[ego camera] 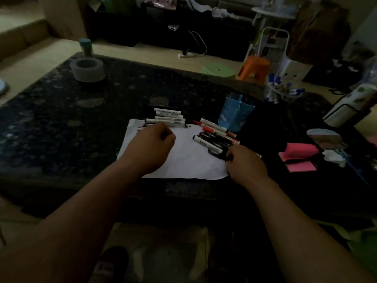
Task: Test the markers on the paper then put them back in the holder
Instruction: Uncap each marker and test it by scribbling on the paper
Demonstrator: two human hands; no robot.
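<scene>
Head view, from left to right across a dark speckled stone table (pixel 61 123): a grey roll of wide tape (pixel 87 70) sits at the far left corner, with a teal-capped bottle (pixel 85 46) just behind it. Toward the middle lies a white sheet of paper (pixel 189 160) with a few short red and dark strokes near its far left corner. Along its far edge a neat row of white-barrelled markers (pixel 168 117) lies side by side. The left hand (pixel 153 146) rests on the paper just below that row, knuckles up and fingers curled under; whether it holds anything I cannot tell. Right of it, a loose pile of red and black markers (pixel 216 134) overlaps the paper's right edge. The right hand (pixel 245 164) is at the near end of the pile, fingertips curled round a black marker (pixel 221 155). Just behind the pile stands the blue paper marker holder (pixel 236 113). Further right are a clear cup of blue-capped pens (pixel 279 92) and pink sticky notes (pixel 299 158).
</scene>
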